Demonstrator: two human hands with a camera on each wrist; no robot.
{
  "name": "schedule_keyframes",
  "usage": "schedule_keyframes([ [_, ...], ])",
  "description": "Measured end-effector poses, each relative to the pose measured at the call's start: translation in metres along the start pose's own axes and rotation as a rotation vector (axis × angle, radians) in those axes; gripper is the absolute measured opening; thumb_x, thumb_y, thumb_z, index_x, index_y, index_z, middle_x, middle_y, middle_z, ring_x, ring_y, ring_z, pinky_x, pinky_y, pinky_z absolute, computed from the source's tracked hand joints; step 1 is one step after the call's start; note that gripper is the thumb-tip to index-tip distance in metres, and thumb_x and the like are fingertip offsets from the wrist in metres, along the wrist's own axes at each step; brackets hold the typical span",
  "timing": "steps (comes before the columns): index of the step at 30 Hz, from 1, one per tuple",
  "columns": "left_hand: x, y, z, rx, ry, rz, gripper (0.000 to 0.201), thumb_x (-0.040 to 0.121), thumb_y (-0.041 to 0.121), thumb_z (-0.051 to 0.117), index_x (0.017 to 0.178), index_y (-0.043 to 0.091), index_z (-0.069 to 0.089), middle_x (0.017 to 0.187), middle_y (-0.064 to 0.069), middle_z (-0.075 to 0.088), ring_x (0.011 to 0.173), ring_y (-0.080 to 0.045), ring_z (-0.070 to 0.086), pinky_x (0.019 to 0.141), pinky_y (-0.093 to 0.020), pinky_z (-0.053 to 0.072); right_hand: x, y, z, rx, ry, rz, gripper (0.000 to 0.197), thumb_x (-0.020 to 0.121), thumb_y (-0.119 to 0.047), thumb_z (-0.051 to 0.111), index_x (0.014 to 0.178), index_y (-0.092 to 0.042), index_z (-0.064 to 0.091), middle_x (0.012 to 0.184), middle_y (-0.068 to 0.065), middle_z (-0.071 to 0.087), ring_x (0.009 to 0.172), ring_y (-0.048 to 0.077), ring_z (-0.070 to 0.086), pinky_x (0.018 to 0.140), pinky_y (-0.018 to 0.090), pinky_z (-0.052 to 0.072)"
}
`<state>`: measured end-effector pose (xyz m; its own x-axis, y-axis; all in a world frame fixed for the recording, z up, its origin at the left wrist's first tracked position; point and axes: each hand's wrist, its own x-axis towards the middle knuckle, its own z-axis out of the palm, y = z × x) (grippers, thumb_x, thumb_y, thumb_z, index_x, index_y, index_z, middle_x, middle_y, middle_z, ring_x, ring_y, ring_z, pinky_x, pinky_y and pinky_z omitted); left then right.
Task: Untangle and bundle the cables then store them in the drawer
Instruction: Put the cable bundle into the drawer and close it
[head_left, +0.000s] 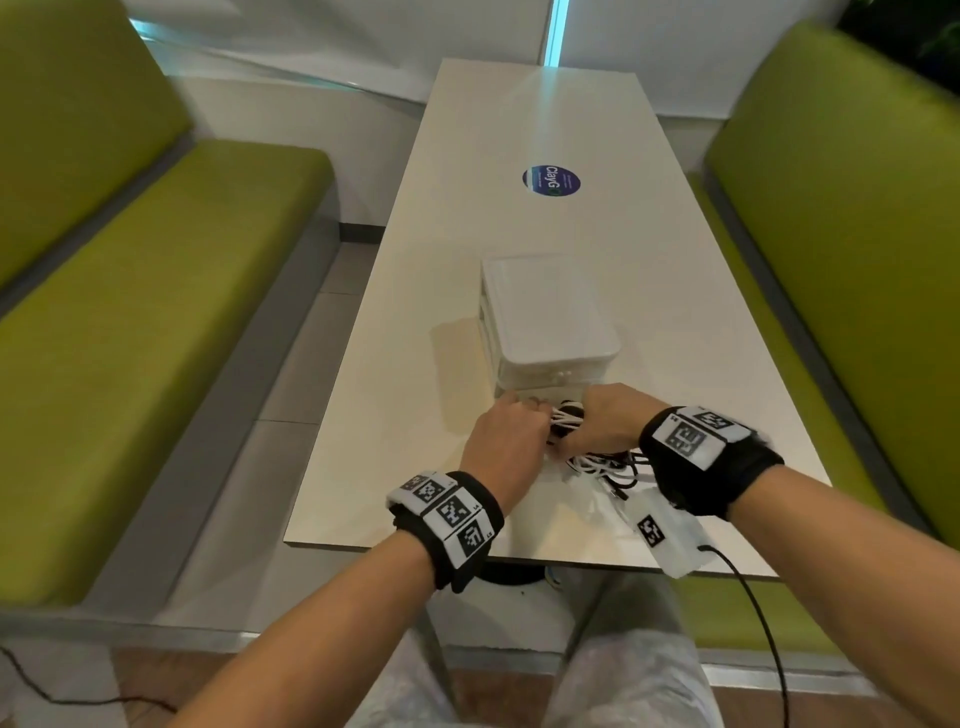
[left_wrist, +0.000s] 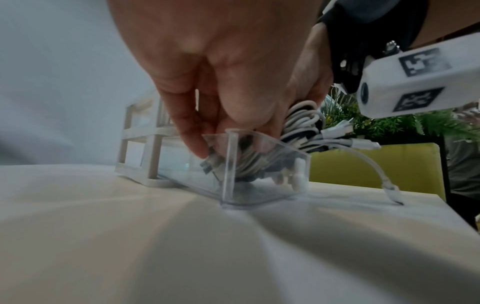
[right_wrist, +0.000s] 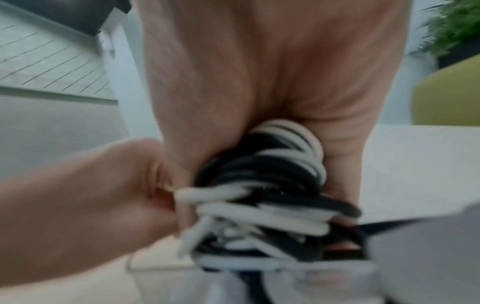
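A bundle of black and white cables (head_left: 566, 421) (left_wrist: 303, 125) (right_wrist: 265, 185) hangs over the pulled-out clear drawer (left_wrist: 228, 164) at the foot of the white drawer unit (head_left: 550, 322). My right hand (head_left: 597, 415) (right_wrist: 259, 72) grips the bundle from above. My left hand (head_left: 540, 415) (left_wrist: 207, 148) reaches into the drawer with curled fingers and pinches a white strand at the bundle's left side. Part of the coil lies inside the drawer. Loose cable loops (head_left: 608, 467) trail onto the table under my right wrist, and a white plug end (left_wrist: 389, 187) touches the tabletop.
The long white table (head_left: 519, 156) carries a blue round sticker (head_left: 551, 180) beyond the drawer unit. Green benches (head_left: 130, 312) (head_left: 857, 234) run along both sides. The table's near edge lies just behind my wrists. Green plants (left_wrist: 389, 123) stand to the right.
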<state>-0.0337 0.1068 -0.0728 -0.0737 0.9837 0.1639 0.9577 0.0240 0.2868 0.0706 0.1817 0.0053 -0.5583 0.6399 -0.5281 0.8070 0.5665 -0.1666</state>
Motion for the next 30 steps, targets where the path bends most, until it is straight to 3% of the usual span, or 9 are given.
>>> schedule_keyframes([
  [2,0.0,0.004,-0.001,-0.013,-0.023,-0.013,0.029,0.086,0.004,0.052,0.113,0.005,0.062,0.103,-0.013,0.068,0.101,-0.033,0.057,0.073,-0.041,0.05,0.0,0.0,0.006,-0.007,0.016,0.048,0.021,0.082,-0.036,0.067,0.074,-0.025,0.05,0.072,-0.006,0.049,0.079,0.017,0.048,0.069,0.025,0.036],
  [6,0.002,0.002,-0.002,-0.007,-0.055,-0.005,0.028,0.09,0.002,0.048,0.114,0.005,0.061,0.102,-0.014,0.067,0.098,-0.032,0.057,0.076,-0.039,0.048,0.009,-0.004,0.018,-0.007,0.048,0.069,0.017,0.086,-0.034,0.059,0.087,-0.019,0.054,0.083,0.001,0.058,0.077,0.021,0.055,0.066,0.027,0.039],
  [10,0.008,-0.009,-0.003,-0.036,-0.105,0.064,0.041,0.084,0.005,0.062,0.124,0.008,0.056,0.108,-0.012,0.066,0.1,-0.032,0.059,0.079,-0.037,0.045,0.005,-0.002,0.022,0.173,0.208,0.11,0.011,0.088,-0.03,0.057,0.093,-0.02,0.06,0.086,0.001,0.055,0.079,0.026,0.054,0.068,0.027,0.039],
  [16,0.01,-0.015,-0.002,-0.055,-0.125,0.086,0.063,0.077,0.01,0.072,0.135,0.011,0.047,0.121,-0.008,0.063,0.109,-0.031,0.058,0.091,-0.039,0.046,0.011,-0.003,0.023,0.38,0.292,0.191,0.018,0.089,-0.029,0.055,0.072,-0.02,0.052,0.078,0.003,0.056,0.076,0.028,0.054,0.065,0.027,0.037],
  [19,0.012,-0.017,-0.011,-0.129,-0.107,0.131,0.058,0.071,0.007,0.075,0.125,0.014,0.057,0.123,0.001,0.064,0.108,-0.026,0.061,0.088,-0.035,0.048,0.016,-0.001,0.022,0.333,0.282,0.163,0.015,0.09,-0.029,0.053,0.088,-0.016,0.06,0.1,0.011,0.063,0.084,0.03,0.058,0.066,0.028,0.038],
  [22,0.014,-0.017,-0.022,-0.156,-0.127,0.165,0.052,0.065,0.007,0.078,0.115,0.013,0.064,0.125,0.004,0.063,0.104,-0.023,0.062,0.083,-0.031,0.048,0.018,-0.003,0.022,0.269,0.306,0.158,0.028,0.094,-0.029,0.051,0.113,-0.009,0.059,0.119,0.015,0.055,0.103,0.034,0.059,0.071,0.03,0.039],
  [24,0.015,-0.017,-0.023,-0.144,-0.16,0.165,0.05,0.064,0.007,0.079,0.112,0.011,0.064,0.121,0.002,0.064,0.1,-0.025,0.062,0.081,-0.033,0.05,0.016,-0.005,0.023,0.224,0.333,0.17,0.032,0.096,-0.026,0.049,0.12,-0.004,0.053,0.124,0.019,0.05,0.109,0.036,0.056,0.079,0.035,0.042],
  [27,0.018,-0.018,-0.023,-0.132,-0.178,0.156,0.044,0.065,0.008,0.078,0.107,0.009,0.065,0.114,0.001,0.066,0.091,-0.023,0.063,0.073,-0.025,0.042,0.019,-0.008,0.029,0.216,0.371,0.19,0.038,0.096,-0.025,0.05,0.123,0.001,0.046,0.126,0.021,0.049,0.114,0.038,0.053,0.088,0.038,0.042],
  [30,0.019,-0.019,-0.023,-0.143,-0.173,0.153,0.041,0.065,0.01,0.077,0.104,0.011,0.067,0.106,0.001,0.069,0.082,-0.021,0.062,0.073,-0.03,0.046,0.031,-0.008,0.039,0.28,0.431,0.272,0.041,0.094,-0.023,0.053,0.124,0.001,0.041,0.124,0.019,0.051,0.112,0.037,0.055,0.078,0.036,0.042],
])
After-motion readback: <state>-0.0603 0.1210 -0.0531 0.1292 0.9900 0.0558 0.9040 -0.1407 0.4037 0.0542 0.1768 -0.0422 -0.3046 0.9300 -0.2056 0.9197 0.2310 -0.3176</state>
